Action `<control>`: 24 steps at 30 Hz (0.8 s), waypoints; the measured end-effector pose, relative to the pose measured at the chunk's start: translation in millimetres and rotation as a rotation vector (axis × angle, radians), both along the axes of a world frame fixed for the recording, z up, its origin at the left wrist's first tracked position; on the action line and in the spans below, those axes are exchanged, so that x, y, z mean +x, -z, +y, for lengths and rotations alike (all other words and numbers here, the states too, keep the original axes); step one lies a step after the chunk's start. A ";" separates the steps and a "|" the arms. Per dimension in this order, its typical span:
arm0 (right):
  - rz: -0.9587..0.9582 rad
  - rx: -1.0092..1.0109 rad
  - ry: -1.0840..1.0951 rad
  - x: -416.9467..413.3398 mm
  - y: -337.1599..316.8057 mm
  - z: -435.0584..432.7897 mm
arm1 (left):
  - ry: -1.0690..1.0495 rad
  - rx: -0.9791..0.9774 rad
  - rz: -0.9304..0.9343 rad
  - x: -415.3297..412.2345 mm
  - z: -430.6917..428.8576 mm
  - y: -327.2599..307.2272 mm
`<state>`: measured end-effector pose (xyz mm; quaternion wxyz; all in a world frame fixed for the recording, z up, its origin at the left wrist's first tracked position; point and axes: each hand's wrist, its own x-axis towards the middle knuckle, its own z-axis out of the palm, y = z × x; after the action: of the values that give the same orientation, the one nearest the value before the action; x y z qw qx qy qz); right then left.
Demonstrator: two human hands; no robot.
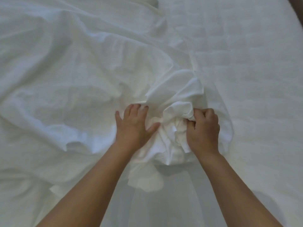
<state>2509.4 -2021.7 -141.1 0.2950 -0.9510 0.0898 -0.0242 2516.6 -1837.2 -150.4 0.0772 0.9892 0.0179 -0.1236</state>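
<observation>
A large white sheet lies rumpled over the bed, gathered into a bunched wad in the middle. My left hand lies on the left side of the wad, its fingertips tucked under a fold and its thumb against the cloth. My right hand grips the wad's right side, with its fingers curled into the cloth. Both bare forearms reach in from the bottom edge.
A quilted white mattress is uncovered on the right half. A loose flap of the sheet hangs toward me below the wad. A dark strip shows past the mattress at the top right corner.
</observation>
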 end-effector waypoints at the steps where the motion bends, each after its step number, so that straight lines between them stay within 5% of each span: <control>1: -0.073 -0.031 0.001 -1.4 -3.7 4.5 | -0.048 0.053 -0.112 4.2 11.8 -0.6; 3: -0.173 -0.054 -0.026 -4.9 -11.2 12.8 | -0.168 0.169 -0.164 20.1 43.3 -0.4; 5: -0.255 -0.051 -0.111 -7.7 -18.3 22.0 | -0.230 0.290 0.011 39.5 71.9 0.3; 9: -0.228 0.039 -0.283 -6.8 -26.6 47.0 | -0.163 0.352 0.096 51.2 94.9 12.2; 14: -0.125 0.103 -0.295 -0.6 -23.8 73.2 | -0.353 -0.035 -0.185 52.6 106.2 -2.5; 18: -0.014 0.595 -0.069 1.2 -29.6 91.1 | -0.354 -0.468 -0.294 32.3 118.3 -60.3; 21: 0.079 0.990 0.131 -1.1 -35.6 103.2 | -0.418 -0.701 -0.177 -14.0 159.6 -108.0; 23: 0.179 1.180 0.202 -2.2 -38.0 109.9 | -0.510 -0.606 0.003 -45.9 181.1 -113.9; 24: 0.218 1.215 0.190 -4.3 -37.6 112.9 | -0.454 -0.349 0.098 -55.9 184.7 -105.8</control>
<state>2505.1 -1908.8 -103.5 0.7688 -0.5982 0.2014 0.1024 2460.7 -1652.5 -44.6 0.2712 0.9244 0.2211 -0.1518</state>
